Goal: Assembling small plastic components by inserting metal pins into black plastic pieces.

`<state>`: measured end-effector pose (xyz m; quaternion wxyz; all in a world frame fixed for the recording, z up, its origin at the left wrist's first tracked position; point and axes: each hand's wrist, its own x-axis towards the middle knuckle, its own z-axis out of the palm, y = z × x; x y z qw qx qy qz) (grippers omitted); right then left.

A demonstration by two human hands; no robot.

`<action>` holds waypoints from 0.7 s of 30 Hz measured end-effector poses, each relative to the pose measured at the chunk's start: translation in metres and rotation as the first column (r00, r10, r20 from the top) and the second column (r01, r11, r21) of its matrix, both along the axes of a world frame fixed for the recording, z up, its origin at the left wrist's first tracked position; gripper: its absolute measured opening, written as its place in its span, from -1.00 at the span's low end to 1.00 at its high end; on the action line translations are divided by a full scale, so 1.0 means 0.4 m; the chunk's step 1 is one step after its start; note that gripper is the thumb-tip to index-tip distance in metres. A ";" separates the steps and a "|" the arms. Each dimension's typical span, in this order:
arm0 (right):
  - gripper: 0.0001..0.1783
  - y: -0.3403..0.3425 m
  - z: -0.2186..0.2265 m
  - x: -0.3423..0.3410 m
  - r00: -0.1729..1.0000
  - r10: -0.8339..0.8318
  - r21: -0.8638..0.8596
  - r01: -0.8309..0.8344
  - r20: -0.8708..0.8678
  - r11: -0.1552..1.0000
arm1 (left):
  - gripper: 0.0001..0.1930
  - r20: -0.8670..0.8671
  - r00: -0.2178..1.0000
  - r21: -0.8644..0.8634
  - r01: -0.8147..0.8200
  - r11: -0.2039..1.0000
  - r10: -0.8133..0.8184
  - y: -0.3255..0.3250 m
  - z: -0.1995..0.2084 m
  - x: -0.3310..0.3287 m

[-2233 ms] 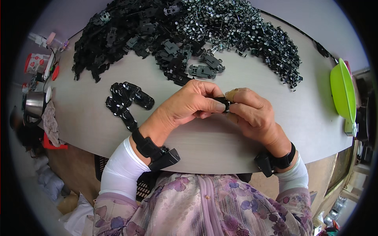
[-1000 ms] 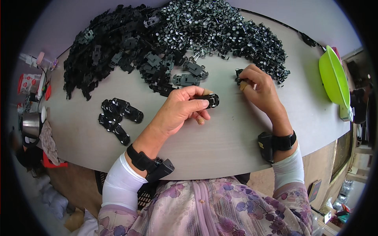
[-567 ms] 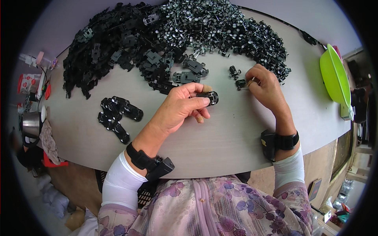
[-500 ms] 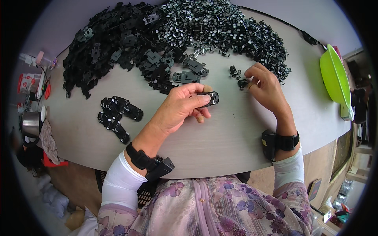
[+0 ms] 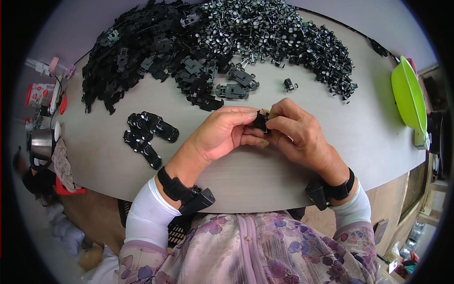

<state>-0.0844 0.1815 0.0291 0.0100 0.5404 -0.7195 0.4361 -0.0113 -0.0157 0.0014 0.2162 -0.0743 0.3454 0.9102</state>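
Observation:
My left hand [image 5: 220, 132] holds a small black toy car chassis [image 5: 260, 121] between thumb and fingers, above the middle of the table. From the right, my right hand [image 5: 300, 135] is closed at the chassis, its fingertips pressed against it. Any wheel axle in those fingertips is mostly hidden. Beyond my hands lie a loose pair of wheels on an axle [image 5: 289, 85] and two dark grey chassis [image 5: 232, 92]. To the left of my left hand, several black chassis with wheels fitted [image 5: 150, 130] rest in a small cluster.
A big heap of black chassis [image 5: 142, 42] covers the far left of the table [image 5: 227, 189]. Beside it spreads a heap of small wheel axles [image 5: 274, 33]. At the right edge stands a bright green basin [image 5: 407, 97]; a metal pot [image 5: 42, 144] and a cloth [image 5: 63, 163] are at the left.
My right hand has come from the loose wheel axles to the chassis in my left hand. One of the two loose axles is gone from the table.

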 end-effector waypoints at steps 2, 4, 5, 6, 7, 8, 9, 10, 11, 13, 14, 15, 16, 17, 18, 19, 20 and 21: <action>-0.79 -0.004 0.000 0.005 0.997 -0.048 -0.033 0.050 0.058 0.998 | -0.64 0.010 1.000 -0.036 0.001 0.999 -0.001 -0.002 0.003 0.003; -0.79 -0.002 -0.001 0.005 0.997 -0.065 -0.034 0.067 0.045 0.997 | -0.76 0.001 1.000 -0.034 0.018 0.999 -0.018 0.003 0.012 0.001; -0.79 -0.001 -0.001 0.005 0.996 -0.084 -0.034 0.085 0.032 0.996 | -0.76 0.002 1.000 -0.035 0.018 0.999 -0.018 0.001 0.008 0.001; -0.79 -0.002 -0.001 0.007 0.996 -0.083 -0.035 0.084 0.033 0.996 | -0.82 -0.006 1.000 -0.006 0.006 1.000 -0.006 0.000 0.003 0.002; -0.80 -0.003 0.000 0.008 0.997 -0.079 -0.008 0.080 0.001 0.997 | -0.86 -0.013 1.000 0.022 -0.006 1.000 0.006 0.000 0.000 0.003; -0.80 -0.004 0.000 0.010 0.997 -0.075 0.019 0.076 -0.032 0.997 | -0.86 -0.012 1.000 0.021 -0.006 1.000 0.006 0.003 0.003 0.003; -0.80 -0.005 0.002 0.014 0.997 -0.077 0.019 0.077 -0.029 0.997 | -0.87 0.001 1.000 -0.027 -0.012 1.000 0.012 0.010 0.008 0.005; -0.82 -0.006 0.006 0.019 0.997 -0.079 0.028 0.079 -0.015 0.996 | -0.85 0.014 1.000 -0.076 -0.017 0.997 0.018 0.016 0.011 0.007; -0.83 -0.008 0.008 0.023 0.997 -0.082 0.036 0.082 -0.001 0.996 | -0.85 0.015 1.000 -0.076 -0.015 0.997 0.016 0.019 0.010 0.008; -0.83 -0.011 0.007 0.024 0.997 -0.077 0.047 0.077 -0.012 0.996 | -0.84 -0.041 0.999 -0.129 -0.026 0.991 0.021 0.027 0.006 0.011; -0.84 -0.012 0.007 0.025 0.997 -0.068 0.056 0.069 -0.027 0.996 | -0.84 -0.040 0.999 -0.129 -0.023 0.991 0.018 0.029 0.009 0.012; -0.84 -0.014 0.006 0.024 0.997 -0.071 0.054 0.073 -0.028 0.996 | -0.84 -0.048 0.998 -0.155 -0.037 0.987 0.030 0.028 0.014 0.012; -0.84 -0.016 0.004 0.023 0.998 -0.067 0.037 0.068 -0.023 0.997 | -0.83 -0.057 0.998 -0.182 -0.051 0.982 0.041 0.028 0.019 0.012; -0.85 -0.017 0.002 0.023 0.998 -0.061 0.019 0.061 -0.019 0.998 | -0.83 -0.059 0.997 -0.184 -0.050 0.982 0.040 0.027 0.022 0.013; -0.85 -0.018 0.002 0.025 0.998 -0.061 0.014 0.062 -0.025 0.998 | -0.84 -0.096 0.995 -0.215 -0.052 0.975 0.032 0.024 0.026 0.014; -0.82 -0.017 0.002 0.030 0.998 -0.066 0.025 0.065 0.006 0.998 | -0.84 -0.133 0.991 -0.246 -0.056 0.968 0.024 0.022 0.032 0.015; -0.80 -0.019 0.001 0.034 0.997 -0.069 0.036 0.068 0.038 0.997 | -0.84 -0.139 0.990 -0.252 -0.060 0.966 0.025 0.021 0.036 0.020; -0.80 -0.022 0.002 0.036 0.997 -0.072 0.032 0.071 0.031 0.997 | -0.83 -0.148 0.988 -0.369 -0.088 0.925 0.035 0.025 0.038 0.024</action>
